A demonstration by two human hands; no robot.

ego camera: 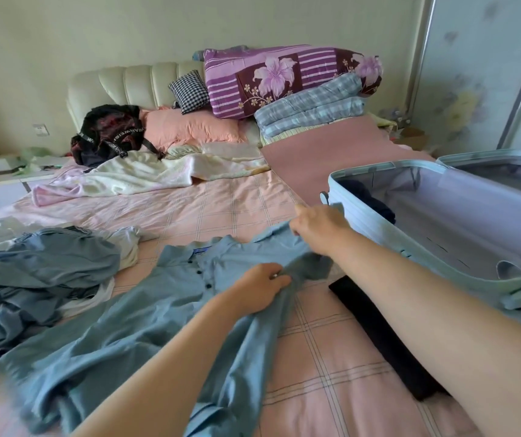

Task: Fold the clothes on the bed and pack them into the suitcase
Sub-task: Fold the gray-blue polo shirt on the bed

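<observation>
While the blue shirt (145, 316) is lying buttons-up on the bed (221, 200), the left hand (260, 287) is gripping a bunch of its fabric beside the placket and the right hand (315, 230) is pinching its far shoulder, so folding seems to be just beginning. Next, that side is likely needing turning inward and smoothing before the shirt is going into the open suitcase (379, 170) just beyond the right hand.

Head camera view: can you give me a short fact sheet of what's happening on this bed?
shirt: blue, dark buttons, lying on the bed
left hand: grips the shirt's middle
right hand: pinches its shoulder, beside the suitcase
suitcase: open, dark garment inside
pile: unfolded clothes at left
</observation>
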